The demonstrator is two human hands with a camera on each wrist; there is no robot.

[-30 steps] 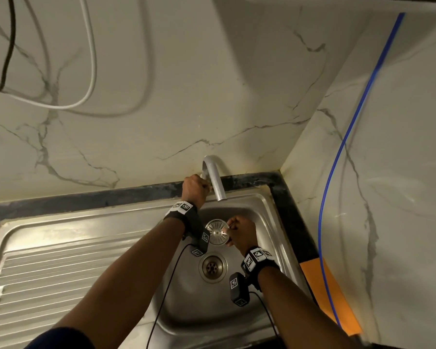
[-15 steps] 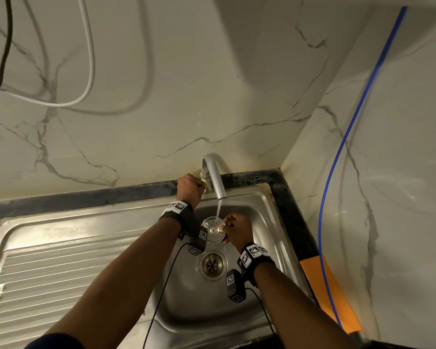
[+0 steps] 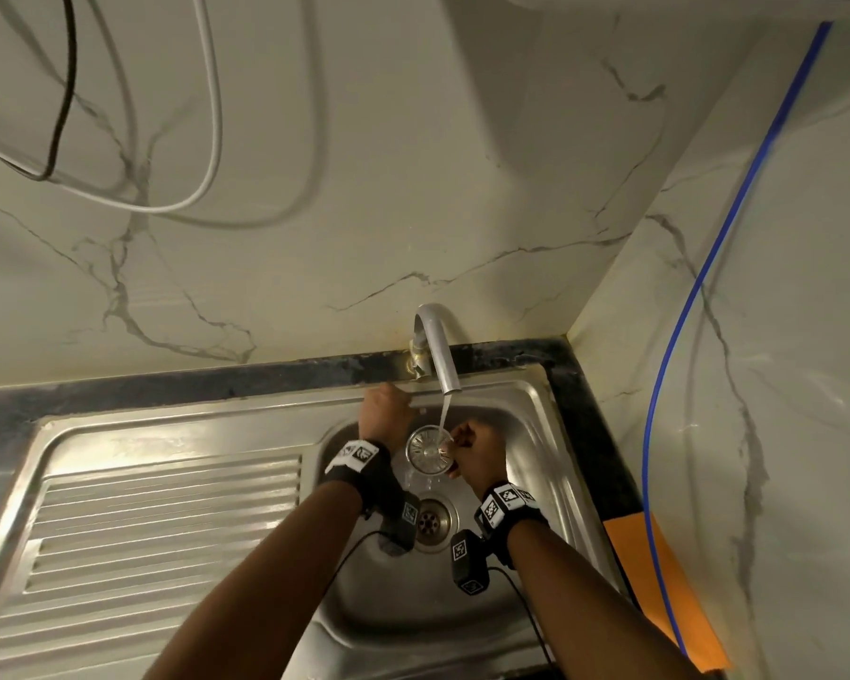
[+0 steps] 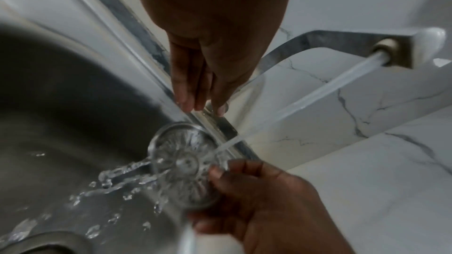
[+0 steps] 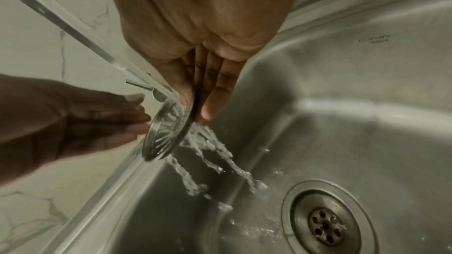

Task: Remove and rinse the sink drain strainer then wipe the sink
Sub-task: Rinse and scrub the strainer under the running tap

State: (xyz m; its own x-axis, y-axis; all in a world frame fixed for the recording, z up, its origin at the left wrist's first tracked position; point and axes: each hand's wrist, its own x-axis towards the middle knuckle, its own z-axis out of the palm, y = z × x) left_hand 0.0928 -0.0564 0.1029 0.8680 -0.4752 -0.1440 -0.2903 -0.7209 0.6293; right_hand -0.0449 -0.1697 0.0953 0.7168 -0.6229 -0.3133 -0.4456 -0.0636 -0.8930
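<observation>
On the left we see the ribbed drainboard [image 3: 158, 522] of the steel sink [image 3: 536, 434]. Only the left wrist view shows our left hand [image 3: 386, 412] with fingers straight and together, tips just beside the far rim, holding nothing. Right of it, the drain strainer [image 3: 429, 450] sits tilted under the tap [image 3: 435, 348], water [image 3: 443, 409] striking it and spraying off. Our right hand [image 3: 477, 454] pinches its right edge, thumb in front, fingers behind. The right wrist view alone shows the open drain [image 5: 326, 225] clearly. Marble wall [image 3: 364, 188] beyond, a blue tube [image 3: 698, 287] far right.
</observation>
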